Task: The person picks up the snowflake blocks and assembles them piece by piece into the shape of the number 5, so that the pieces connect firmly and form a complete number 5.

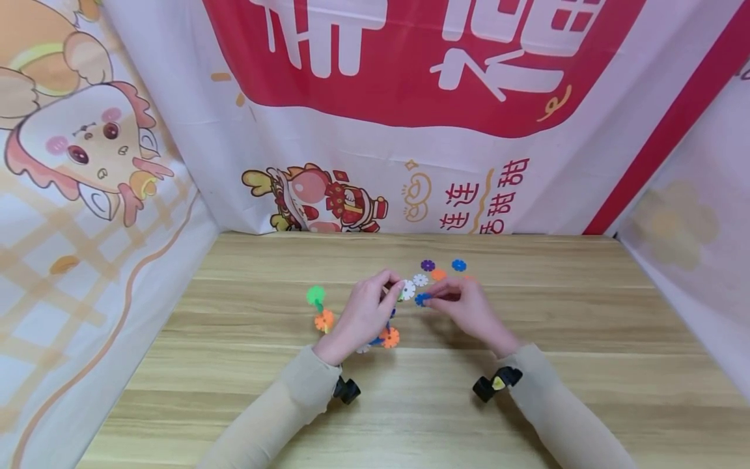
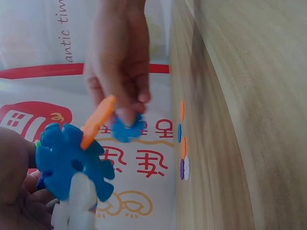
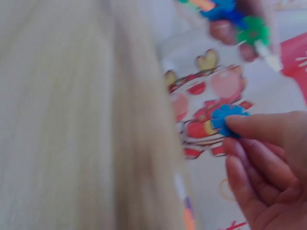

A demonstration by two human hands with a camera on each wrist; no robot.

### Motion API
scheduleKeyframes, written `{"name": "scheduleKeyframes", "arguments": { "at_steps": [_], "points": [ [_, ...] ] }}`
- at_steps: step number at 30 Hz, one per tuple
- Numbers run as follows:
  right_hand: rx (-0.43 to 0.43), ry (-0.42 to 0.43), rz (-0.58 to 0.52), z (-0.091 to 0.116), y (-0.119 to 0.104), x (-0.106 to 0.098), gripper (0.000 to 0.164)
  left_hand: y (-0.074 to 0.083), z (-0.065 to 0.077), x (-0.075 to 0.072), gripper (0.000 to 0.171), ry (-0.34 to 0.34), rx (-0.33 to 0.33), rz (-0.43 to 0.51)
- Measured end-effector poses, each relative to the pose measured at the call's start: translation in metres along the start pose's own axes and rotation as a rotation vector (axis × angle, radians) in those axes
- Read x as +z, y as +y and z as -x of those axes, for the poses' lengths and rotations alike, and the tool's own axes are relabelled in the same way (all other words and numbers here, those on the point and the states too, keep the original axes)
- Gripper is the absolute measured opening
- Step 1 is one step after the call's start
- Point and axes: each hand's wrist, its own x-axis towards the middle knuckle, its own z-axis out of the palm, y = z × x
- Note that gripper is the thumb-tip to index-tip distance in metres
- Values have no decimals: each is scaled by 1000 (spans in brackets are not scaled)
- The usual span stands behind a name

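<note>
Several notched plastic snowflake discs are joined into a chain, with a green disc point(image 1: 316, 295) at its left end and an orange disc point(image 1: 390, 337) below the hand. My left hand point(image 1: 364, 309) grips this chain near a white disc point(image 1: 408, 290). A larger-looking blue disc point(image 2: 74, 160) of the chain fills the front of the left wrist view. Between thumb and fingers, my right hand point(image 1: 465, 309) pinches a loose blue snowflake disc point(image 3: 225, 120). That disc is just right of the white one; whether they touch I cannot tell. My left hand hides part of the chain.
Beyond the hands, loose discs lie on the wooden table point(image 1: 410, 417): a purple one point(image 1: 428, 266), a blue one point(image 1: 459, 265), a white one point(image 1: 420, 280) and an orange one point(image 1: 439, 275). A printed cloth point(image 1: 328, 143) hangs along the back edge, with more cloth at both sides.
</note>
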Motion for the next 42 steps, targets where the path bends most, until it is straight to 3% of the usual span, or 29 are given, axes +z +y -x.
{"name": "scheduleKeyframes", "arguments": {
  "at_steps": [7,15,22,42],
  "points": [
    [-77,129,-76,15,-22,-8,11,3,0,-1,15,2,-29,28],
    [-107,183,-65,20,-35,-4,10,3,0,2,14,-1,-31,28],
    [-137,210,-57,29,-64,-4,8,4,1,3,14,-5,-38,33],
    [-194,267,-129,30,-59,5,6,9,0,7,18,44,-28,60]
  ]
}}
